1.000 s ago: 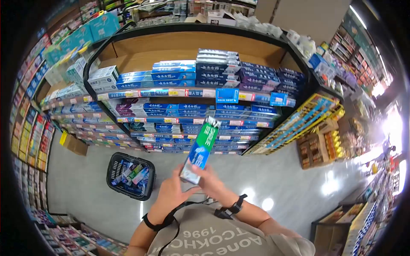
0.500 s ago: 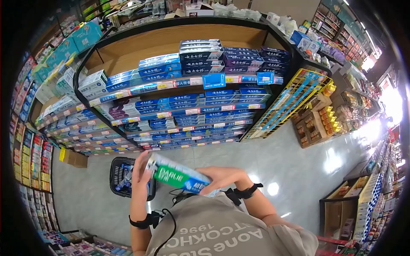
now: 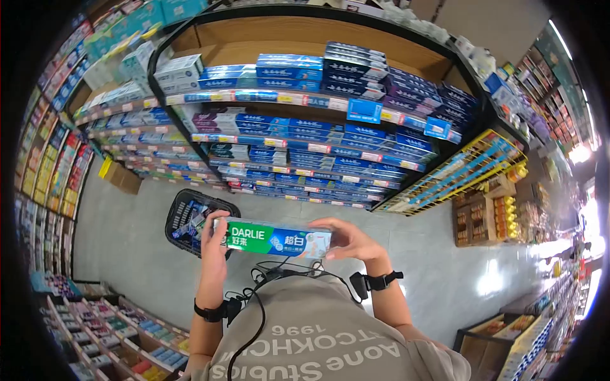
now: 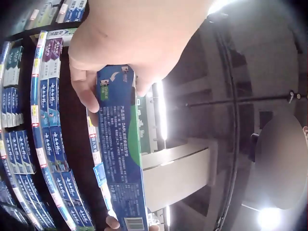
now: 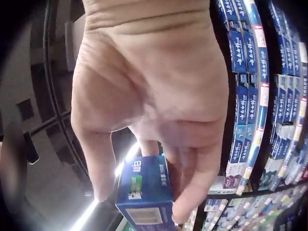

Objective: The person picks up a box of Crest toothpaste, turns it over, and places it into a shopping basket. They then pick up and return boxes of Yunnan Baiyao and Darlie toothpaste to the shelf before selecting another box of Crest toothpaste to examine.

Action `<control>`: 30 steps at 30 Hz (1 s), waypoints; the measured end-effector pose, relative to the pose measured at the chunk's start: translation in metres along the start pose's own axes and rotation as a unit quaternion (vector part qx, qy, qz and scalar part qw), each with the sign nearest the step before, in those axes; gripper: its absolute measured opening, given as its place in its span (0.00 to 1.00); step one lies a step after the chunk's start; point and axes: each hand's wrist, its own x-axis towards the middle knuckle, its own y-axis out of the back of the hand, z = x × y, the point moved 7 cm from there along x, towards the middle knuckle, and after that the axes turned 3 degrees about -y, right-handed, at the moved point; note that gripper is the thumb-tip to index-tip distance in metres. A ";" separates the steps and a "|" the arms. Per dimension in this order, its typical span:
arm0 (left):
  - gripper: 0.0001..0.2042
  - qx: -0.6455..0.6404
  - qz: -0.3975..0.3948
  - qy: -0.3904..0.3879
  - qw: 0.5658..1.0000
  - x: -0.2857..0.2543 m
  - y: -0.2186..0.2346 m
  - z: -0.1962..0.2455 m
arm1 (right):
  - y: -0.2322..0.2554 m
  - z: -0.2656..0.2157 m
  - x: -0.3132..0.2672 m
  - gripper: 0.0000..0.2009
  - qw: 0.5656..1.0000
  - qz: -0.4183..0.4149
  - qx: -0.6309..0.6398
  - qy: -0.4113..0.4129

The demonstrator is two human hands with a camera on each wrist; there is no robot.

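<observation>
A big shelf (image 3: 254, 32) stands past a black basket (image 3: 180, 209). A long green and blue box (image 3: 270, 240) is up between two hands: the left hand's (image 3: 215, 251) fingers pinch one end, the right hand's (image 3: 354, 244) the other.

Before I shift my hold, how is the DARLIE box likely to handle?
The DARLIE box is probably stiff: its edges run straight between the left hand and the right hand. Its smooth, shiny-looking faces may slip against the fingers. Flat sides suggest it won't roll readily.
</observation>
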 end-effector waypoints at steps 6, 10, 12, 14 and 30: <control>0.13 0.011 0.009 0.016 1.000 -0.012 -0.004 -0.012 | 0.019 0.016 -0.005 0.35 0.996 0.072 0.059 -0.015; 0.13 0.018 0.004 0.030 0.999 -0.027 -0.010 -0.013 | 0.020 0.002 -0.007 0.32 0.996 0.058 0.066 -0.017; 0.13 0.002 0.012 0.014 1.000 -0.030 -0.009 -0.013 | 0.025 0.008 -0.003 0.30 0.997 0.057 0.047 -0.009; 0.12 -0.007 0.030 0.000 1.000 -0.037 -0.007 -0.010 | 0.025 0.014 0.005 0.29 0.997 0.057 0.050 -0.005; 0.09 0.051 0.105 -0.061 0.991 -0.076 0.050 0.009 | -0.037 0.039 0.056 0.46 0.998 0.032 0.048 -0.033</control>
